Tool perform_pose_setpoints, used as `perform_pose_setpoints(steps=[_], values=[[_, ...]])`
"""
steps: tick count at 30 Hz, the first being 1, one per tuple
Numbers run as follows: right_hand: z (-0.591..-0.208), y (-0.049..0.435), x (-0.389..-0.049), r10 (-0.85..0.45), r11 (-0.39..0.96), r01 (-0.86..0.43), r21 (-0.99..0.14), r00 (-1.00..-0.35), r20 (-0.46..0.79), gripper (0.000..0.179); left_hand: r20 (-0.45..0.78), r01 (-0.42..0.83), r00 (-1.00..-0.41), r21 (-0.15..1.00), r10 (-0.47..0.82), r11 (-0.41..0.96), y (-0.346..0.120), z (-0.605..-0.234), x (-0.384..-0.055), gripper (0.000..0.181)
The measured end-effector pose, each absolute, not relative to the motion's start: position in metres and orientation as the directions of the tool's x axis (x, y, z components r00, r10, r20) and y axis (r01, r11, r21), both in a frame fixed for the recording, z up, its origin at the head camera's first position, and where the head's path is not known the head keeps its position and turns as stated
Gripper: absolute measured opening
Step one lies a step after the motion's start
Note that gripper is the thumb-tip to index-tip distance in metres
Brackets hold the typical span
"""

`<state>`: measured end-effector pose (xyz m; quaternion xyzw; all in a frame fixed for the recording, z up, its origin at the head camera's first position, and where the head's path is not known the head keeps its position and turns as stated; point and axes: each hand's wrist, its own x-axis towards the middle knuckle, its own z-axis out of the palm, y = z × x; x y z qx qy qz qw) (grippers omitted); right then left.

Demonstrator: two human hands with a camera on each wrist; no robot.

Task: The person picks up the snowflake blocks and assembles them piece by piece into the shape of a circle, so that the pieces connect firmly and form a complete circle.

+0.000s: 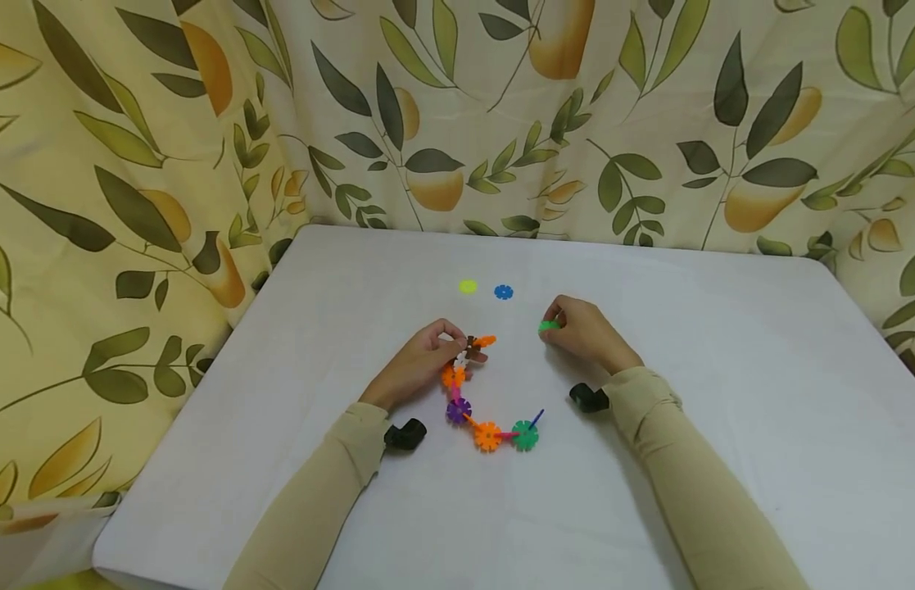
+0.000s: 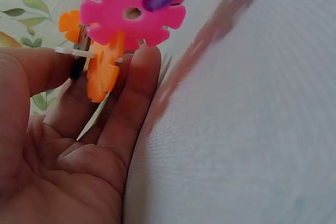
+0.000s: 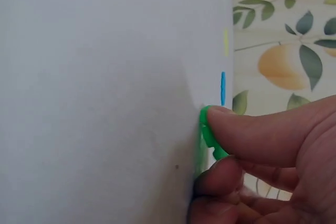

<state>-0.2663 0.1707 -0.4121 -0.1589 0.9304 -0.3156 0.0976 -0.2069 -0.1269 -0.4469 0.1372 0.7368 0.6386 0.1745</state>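
Note:
A curved chain of interlocking flower-shaped plastic discs runs across the table, with an orange disc [image 1: 488, 437], a purple disc [image 1: 459, 410] and a green disc [image 1: 525, 435] in it. My left hand [image 1: 425, 360] pinches the chain's far end near a brown disc [image 1: 471, 344], beside a white and an orange one. In the left wrist view a pink disc [image 2: 113, 11] of the chain stands over the fingertips. My right hand [image 1: 586, 332] pinches a loose bright green disc [image 3: 211, 135] between thumb and fingers, low over the tabletop.
A yellow disc [image 1: 468, 286] and a blue disc [image 1: 504, 292] lie flat on the white-covered table [image 1: 280, 459], beyond the hands. Leaf-and-fruit patterned curtains [image 1: 501, 123] hang along the back and left. A black wrist camera [image 1: 405, 435] sits at the left cuff.

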Motion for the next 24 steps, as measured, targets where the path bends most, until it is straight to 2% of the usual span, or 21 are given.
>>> perform_pose_setpoints(steps=[6,16,24], values=[[-0.424,0.173,-0.259,-0.328,0.717,-0.254,-0.649,-0.945,0.007,0.019,-0.046,-0.031,-0.891,0.999,0.452,0.042,-0.125,-0.451,-0.206,0.014],[-0.429,0.179,-0.258,-0.285,0.657,-0.218,-0.721,-0.958,0.030,0.020,-0.029,-0.042,-0.885,0.999,0.465,-0.017,-0.126,-0.450,-0.205,0.011],[-0.427,0.177,-0.258,-0.287,0.529,-0.154,-0.835,-0.958,-0.006,0.023,-0.047,-0.055,-0.888,0.998,0.458,-0.005,-0.126,-0.449,-0.208,0.015]])
